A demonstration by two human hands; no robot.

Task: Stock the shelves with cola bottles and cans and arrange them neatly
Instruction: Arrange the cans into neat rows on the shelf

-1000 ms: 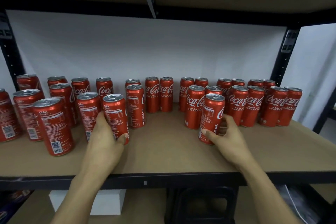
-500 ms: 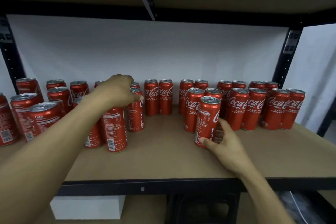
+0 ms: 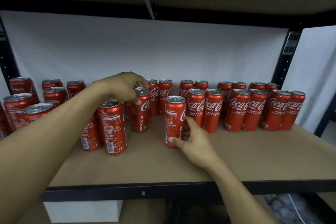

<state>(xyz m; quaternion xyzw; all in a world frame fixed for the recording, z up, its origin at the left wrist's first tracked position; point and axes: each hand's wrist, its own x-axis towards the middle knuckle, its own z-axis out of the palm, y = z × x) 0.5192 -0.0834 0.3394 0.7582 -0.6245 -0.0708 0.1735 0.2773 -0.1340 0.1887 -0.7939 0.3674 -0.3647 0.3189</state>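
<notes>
Several red cola cans stand upright on a brown shelf board [image 3: 254, 158]. My left hand [image 3: 125, 85] reaches over the left group and grips the top of a can marked RECYCLE ME [image 3: 142, 112] with curled fingers and thumb. My right hand [image 3: 192, 140] wraps round the lower part of a single can [image 3: 174, 120] standing in front of the middle rows. A front can with its barcode showing [image 3: 113, 127] stands free below my left forearm. Paired rows of cans [image 3: 258, 111] line the right side, logos facing forward.
The black shelf frame edge [image 3: 181, 190] runs along the front, with an upright post [image 3: 287, 60] at the right and another shelf board above. A white wall lies behind. The board in front of the cans is bare. A white box [image 3: 81, 211] sits on the lower level.
My left hand let go of the front barcode can and rose to the can behind it, gripping its top. My right hand slid its can leftward, away from the right rows.
</notes>
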